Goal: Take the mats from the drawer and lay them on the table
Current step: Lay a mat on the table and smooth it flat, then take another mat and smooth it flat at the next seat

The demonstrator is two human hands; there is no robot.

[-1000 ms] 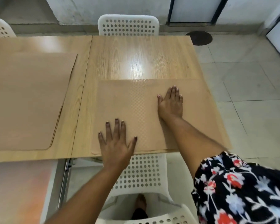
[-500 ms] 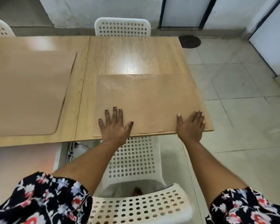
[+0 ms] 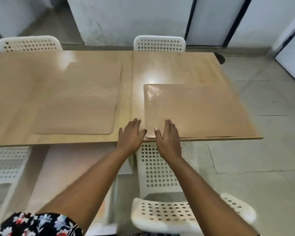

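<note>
Mats [image 3: 194, 109] lie flat on the table [image 3: 169, 68]; left hand [image 3: 130, 136] and right hand [image 3: 168, 136] rest spread, grasping nothing.

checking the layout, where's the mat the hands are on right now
In the head view the right-hand mat lies on the right table, along its near edge, with both hands at its near-left corner.

— What sort of place is this?
— A plain dining or canteen-like room. Two wooden tables [image 3: 175, 68] stand pushed together end to end, with perforated white plastic chairs [image 3: 159, 44] tucked along both sides.
— Anything else?
— A pale tiled floor [image 3: 262, 159], scuffed whitewashed walls [image 3: 126, 19] with dark-framed panels, and tan mats [image 3: 194, 109] laid flat at the seats like place settings.
</note>
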